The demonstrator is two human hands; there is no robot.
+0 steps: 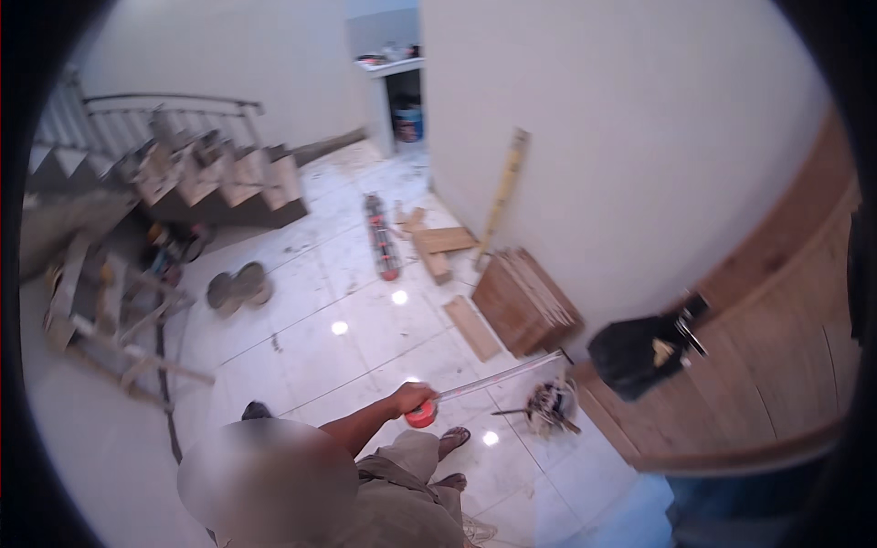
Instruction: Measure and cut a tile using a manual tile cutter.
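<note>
Neither my left hand nor my right hand shows. Below me stands another person (393, 507), whose outstretched hand (411, 396) grips a red tape measure (421, 416). Its pale blade (502, 375) runs out to the right, ending near the edge of a wooden door (731, 393). At the door's metal handle (692, 333) hangs a dark item (630, 356), perhaps a pouch or cap. Close to the blade's end, a bucket (553, 408) on the floor is filled with tools and cords.
Several wooden panels (525, 301) lean at the wall, beside a yellow spirit level (502, 196). Wood offcuts (443, 242) and a long red-and-grey tool (381, 237) lie on white tiles. Leftward are stairs (228, 183), a wooden trestle (110, 320) and round cans (240, 288).
</note>
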